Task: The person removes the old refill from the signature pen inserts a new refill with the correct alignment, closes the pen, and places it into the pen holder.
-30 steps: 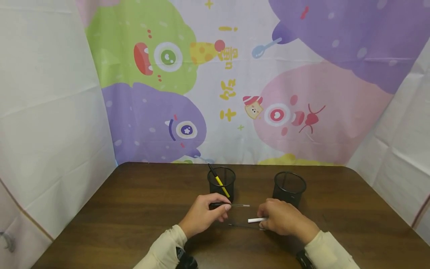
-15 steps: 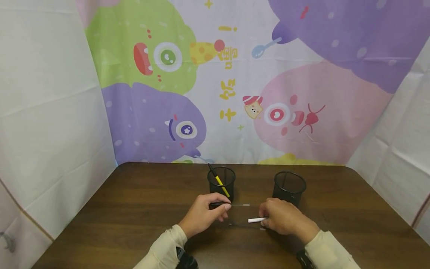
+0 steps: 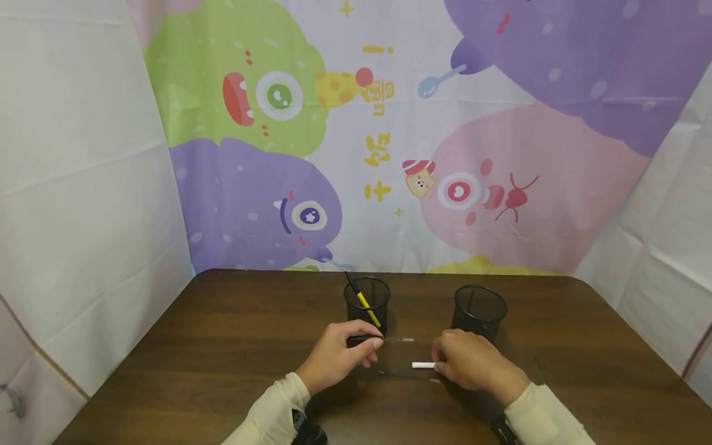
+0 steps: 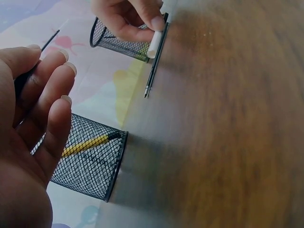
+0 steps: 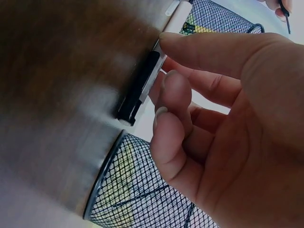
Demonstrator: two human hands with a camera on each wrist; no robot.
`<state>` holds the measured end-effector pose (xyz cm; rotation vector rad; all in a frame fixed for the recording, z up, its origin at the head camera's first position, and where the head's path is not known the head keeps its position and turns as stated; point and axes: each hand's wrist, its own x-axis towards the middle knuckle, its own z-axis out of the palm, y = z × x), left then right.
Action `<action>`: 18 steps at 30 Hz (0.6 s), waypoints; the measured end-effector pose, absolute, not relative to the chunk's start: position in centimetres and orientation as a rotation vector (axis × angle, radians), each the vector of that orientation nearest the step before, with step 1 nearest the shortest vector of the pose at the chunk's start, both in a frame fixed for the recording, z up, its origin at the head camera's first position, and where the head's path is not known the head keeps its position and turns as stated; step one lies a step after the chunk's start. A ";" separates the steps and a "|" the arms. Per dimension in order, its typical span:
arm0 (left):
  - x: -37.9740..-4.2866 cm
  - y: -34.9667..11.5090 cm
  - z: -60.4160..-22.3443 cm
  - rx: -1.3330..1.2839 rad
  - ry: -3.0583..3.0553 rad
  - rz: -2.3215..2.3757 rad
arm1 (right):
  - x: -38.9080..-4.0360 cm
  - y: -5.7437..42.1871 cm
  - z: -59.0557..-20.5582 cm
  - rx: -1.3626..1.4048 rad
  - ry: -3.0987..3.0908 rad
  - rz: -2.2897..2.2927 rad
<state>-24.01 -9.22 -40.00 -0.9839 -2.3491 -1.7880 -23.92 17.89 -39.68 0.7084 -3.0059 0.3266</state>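
Observation:
In the head view my left hand (image 3: pixel 339 355) pinches a thin black stick with a clear, pale-ended tube (image 3: pixel 397 339), resembling a pen refill. Fingers partly hide its dark part. To the right, my right hand (image 3: pixel 473 360) pinches a pen (image 3: pixel 424 365) with a white barrel. Its other end, black with a clip, shows in the right wrist view, where the pen (image 5: pixel 140 88) lies between thumb and fingers just over the table. A dark pen refill (image 4: pixel 154 71) with a metal tip lies on the table below the white pen, between the hands.
Behind the left hand stands a black mesh pen cup (image 3: pixel 367 303) holding a yellow-and-black pen (image 3: pixel 364 300). A second mesh cup (image 3: pixel 479 306) stands behind the right hand. The brown table (image 3: pixel 267 309) ends at a patterned cloth backdrop (image 3: pixel 384 235).
My right hand has shifted slightly right with the white pen, whose white end now lies more level. Its fingers show farther from the refill on the table. The left hand stays still.

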 end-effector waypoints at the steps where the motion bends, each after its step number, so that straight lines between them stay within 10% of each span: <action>1: -24.0 -9.2 -40.0 -0.984 -2.347 -1.789 | -23.9 17.9 -39.7 0.718 -2.997 0.317; 18: -24.1 -9.3 -40.0 -0.993 -2.344 -1.793 | -24.1 18.1 -39.7 0.771 -2.955 0.289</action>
